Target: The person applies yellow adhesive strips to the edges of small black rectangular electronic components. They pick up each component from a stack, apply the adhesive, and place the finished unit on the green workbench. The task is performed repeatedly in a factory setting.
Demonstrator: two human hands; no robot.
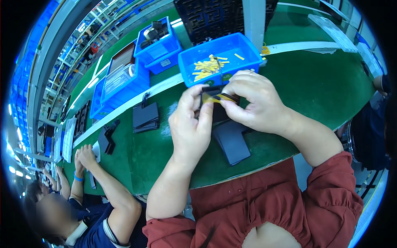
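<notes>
Over the bench, my left hand (190,124) is closed on a small black part (210,90), thumb in front and fingers behind. A yellow strip (216,98) lies against this part. My right hand (260,99) is closed too, its thumb and forefinger pinching the strip's right end; the fingers partly hide both pieces. Just beyond the hands stands a blue bin (185,66) with many loose yellow strips (206,69) inside. Below my hands, a fanned stack of flat dark pieces (233,144) rests on the green bench top (194,165).
More dark flat pieces (145,118) and angled black pieces (107,138) lie to the left. Blue bins (155,49) with assorted items line the back left, near a metal post (253,20). A co-worker's hands (86,157) are at the bench on the left.
</notes>
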